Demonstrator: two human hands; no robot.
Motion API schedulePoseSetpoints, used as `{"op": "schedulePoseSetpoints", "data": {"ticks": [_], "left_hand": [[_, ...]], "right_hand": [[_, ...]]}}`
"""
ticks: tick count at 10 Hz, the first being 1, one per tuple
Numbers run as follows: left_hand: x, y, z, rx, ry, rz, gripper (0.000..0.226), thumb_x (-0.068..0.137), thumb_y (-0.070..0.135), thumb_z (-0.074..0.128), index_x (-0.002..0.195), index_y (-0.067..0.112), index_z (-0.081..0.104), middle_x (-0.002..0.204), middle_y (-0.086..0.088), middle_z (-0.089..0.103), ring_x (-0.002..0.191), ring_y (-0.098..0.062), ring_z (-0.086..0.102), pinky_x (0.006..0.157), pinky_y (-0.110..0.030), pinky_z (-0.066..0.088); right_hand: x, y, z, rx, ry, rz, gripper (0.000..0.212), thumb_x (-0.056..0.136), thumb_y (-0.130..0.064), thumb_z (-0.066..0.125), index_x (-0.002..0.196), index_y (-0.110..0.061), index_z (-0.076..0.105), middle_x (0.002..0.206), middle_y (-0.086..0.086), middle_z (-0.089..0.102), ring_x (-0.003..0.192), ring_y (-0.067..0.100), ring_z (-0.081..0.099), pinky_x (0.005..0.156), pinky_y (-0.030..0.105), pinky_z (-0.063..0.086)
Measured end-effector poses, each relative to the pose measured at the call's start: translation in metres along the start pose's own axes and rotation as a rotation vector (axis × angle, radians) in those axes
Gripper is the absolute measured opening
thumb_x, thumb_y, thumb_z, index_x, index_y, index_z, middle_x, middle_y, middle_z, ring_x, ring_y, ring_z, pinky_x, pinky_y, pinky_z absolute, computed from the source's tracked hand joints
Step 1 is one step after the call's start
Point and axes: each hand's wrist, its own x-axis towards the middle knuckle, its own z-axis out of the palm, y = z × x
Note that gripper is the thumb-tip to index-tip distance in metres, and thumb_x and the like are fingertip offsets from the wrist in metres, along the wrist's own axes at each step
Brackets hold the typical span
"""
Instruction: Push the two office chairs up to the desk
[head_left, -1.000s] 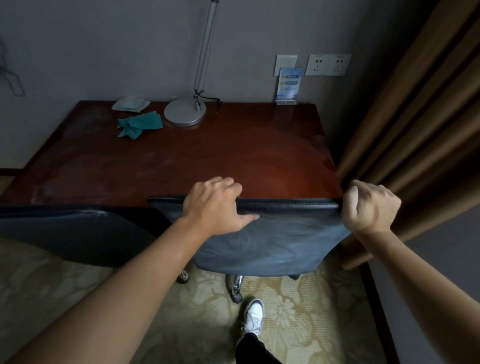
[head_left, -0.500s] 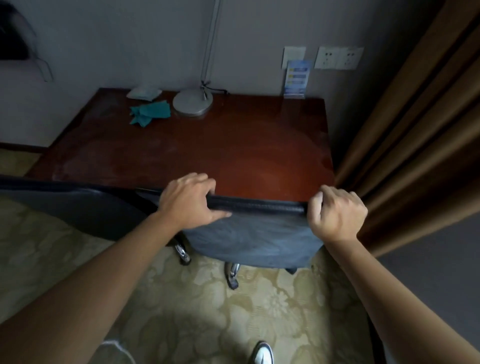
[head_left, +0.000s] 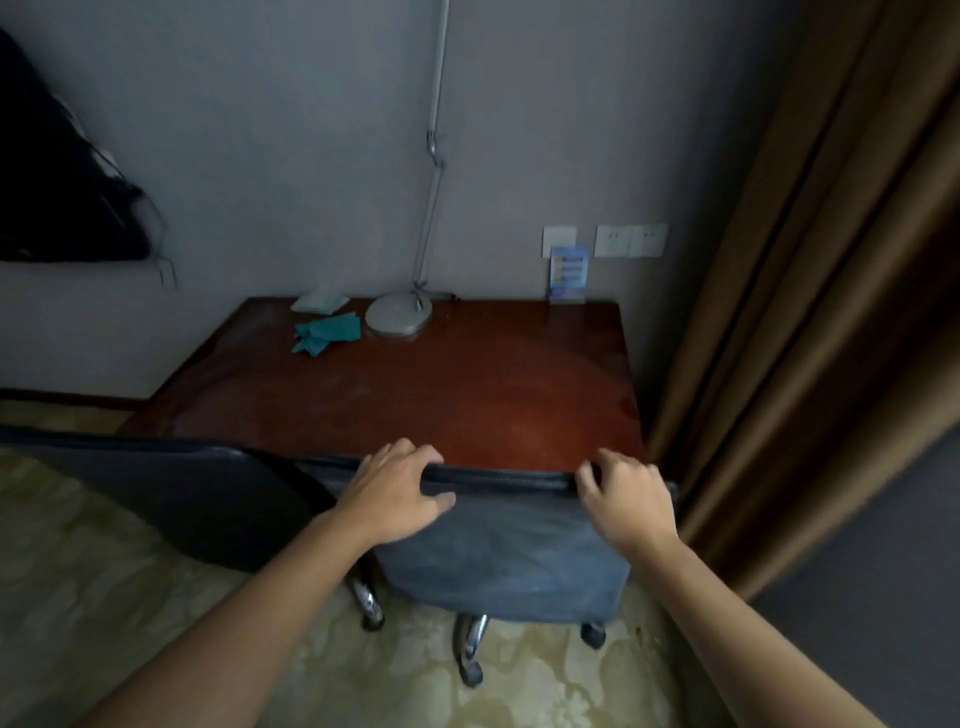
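A dark blue office chair (head_left: 519, 561) stands with its backrest against the front edge of the red-brown desk (head_left: 467, 395), on the right side. My left hand (head_left: 400, 493) grips the top edge of this backrest near its left end. At the top right corner, my right hand (head_left: 626, 501) curls its fingers over the edge. A second dark chair (head_left: 156, 488) stands to the left, its backrest overlapping the first and level with the desk's front edge. Both seats are hidden.
A lamp base (head_left: 399, 314), a teal cloth (head_left: 327, 335), a white packet (head_left: 318, 301) and a blue card (head_left: 569, 273) sit at the desk's back. Brown curtains (head_left: 805, 312) hang close on the right. Chrome chair legs with casters (head_left: 470, 649) stand on patterned carpet.
The view has pulled back and tilted up, showing more wall. Both hands have stayed on the right chair's backrest and sit closer together. My shoe has left the view.
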Motion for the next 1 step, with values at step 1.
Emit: {"op": "schedulePoseSetpoints", "data": {"ticks": [1], "left_hand": [[0.0017,0.0183,-0.0255,-0.163,0.102,0.047,0.018,0.086,0.053,0.056,0.095,0.041,0.065,0.096,0.021,0.060,0.099,-0.007,0.061,0.087,-0.033,0.050]], "right_hand": [[0.0114,-0.0070,-0.0252,0.048,-0.108,0.104,0.024,0.088,-0.036,0.045,0.081,-0.017,0.059,0.092,0.014,0.070,0.088,0.041,0.062,0.068,0.036,0.042]]}}
